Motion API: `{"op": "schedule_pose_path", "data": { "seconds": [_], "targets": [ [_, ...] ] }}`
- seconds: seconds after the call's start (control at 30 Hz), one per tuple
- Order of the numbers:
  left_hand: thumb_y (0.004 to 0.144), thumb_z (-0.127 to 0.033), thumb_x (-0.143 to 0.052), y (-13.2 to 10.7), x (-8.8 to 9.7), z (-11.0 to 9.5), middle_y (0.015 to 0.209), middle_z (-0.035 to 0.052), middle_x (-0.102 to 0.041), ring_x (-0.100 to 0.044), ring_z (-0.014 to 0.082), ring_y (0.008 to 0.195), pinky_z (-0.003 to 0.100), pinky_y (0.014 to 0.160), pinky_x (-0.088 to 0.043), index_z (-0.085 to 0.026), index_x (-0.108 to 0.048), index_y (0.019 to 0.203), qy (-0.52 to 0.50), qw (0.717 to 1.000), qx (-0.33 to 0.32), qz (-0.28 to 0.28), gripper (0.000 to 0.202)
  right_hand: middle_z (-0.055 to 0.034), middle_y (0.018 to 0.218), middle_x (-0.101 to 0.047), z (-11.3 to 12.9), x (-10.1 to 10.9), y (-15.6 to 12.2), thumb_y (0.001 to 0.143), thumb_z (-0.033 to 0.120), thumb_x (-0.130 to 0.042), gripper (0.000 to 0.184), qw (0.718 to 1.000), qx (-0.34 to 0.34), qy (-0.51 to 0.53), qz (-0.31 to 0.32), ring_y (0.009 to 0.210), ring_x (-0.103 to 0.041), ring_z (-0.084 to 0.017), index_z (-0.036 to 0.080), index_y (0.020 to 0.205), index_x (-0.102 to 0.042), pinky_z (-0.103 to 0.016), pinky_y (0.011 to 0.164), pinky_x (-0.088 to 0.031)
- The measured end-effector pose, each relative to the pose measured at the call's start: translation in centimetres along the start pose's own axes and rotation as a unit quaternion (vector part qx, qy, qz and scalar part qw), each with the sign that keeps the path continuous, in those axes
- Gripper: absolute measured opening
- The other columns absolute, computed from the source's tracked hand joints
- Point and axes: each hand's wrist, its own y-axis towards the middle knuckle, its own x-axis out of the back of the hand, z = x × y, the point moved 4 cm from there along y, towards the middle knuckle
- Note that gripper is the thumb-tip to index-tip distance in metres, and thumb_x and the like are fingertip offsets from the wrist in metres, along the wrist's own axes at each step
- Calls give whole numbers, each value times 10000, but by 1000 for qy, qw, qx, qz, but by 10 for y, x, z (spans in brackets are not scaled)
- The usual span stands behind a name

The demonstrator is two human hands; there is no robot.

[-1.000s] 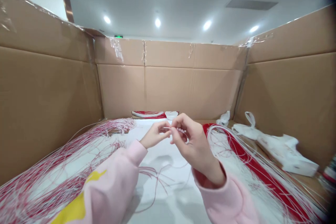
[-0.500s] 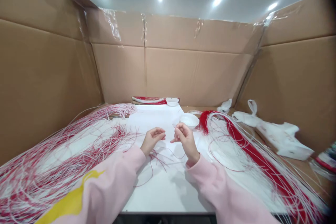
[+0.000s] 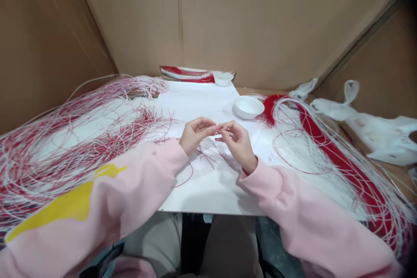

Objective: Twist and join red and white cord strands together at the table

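Observation:
My left hand and my right hand meet fingertip to fingertip above the white table, each closed in a pinch. Between them runs a short bit of thin cord; its ends are hidden by the fingers or too fine to follow. Below the hands lie several loose red cords. To the left spreads a long bundle of red-and-white cords, looped back on itself. On the right is another bundle, of red and white cords.
A white bowl stands beyond my right hand, and a smaller white bowl sits at the back by a tray of red and white strands. White plastic bags lie at the right. Cardboard walls enclose the table.
My hands were apart and have come together at the fingertips, with the cord between them. The view has tilted down, bringing the table's front edge and my legs into sight.

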Motion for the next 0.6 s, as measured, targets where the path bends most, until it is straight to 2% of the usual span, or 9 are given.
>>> {"op": "schedule_pose_path", "data": {
  "seconds": [0.13, 0.3, 0.6],
  "targets": [
    [593, -250, -710, -2, -1, -2, 692, -2, -620, -591, 92, 630, 216, 638, -492, -122, -574, 723, -7, 1000, -4, 1, 227, -29, 889, -559, 6, -1, -3, 795, 244, -505, 115, 1000, 21, -7, -8, 792, -581, -125, 163, 742, -443, -271, 651, -526],
    [581, -258, -718, -5, -5, -3, 701, -3, -629, -589, 88, 651, 226, 674, -490, -133, -595, 717, -38, 999, 25, 12, 222, -33, 913, -553, 19, 3, -7, 814, 217, -476, 75, 994, 79, -57, -42, 876, -555, -137, 169, 762, -450, -267, 659, -523],
    [578, -235, -723, -8, -8, -4, 677, -6, -634, -588, 83, 629, 217, 655, -493, -140, -624, 715, -55, 997, 42, 30, 194, -31, 894, -548, 25, 0, -11, 787, 131, -471, 47, 991, 94, -95, -26, 865, -551, -135, 170, 768, -452, -237, 612, -513]
  ]
}}
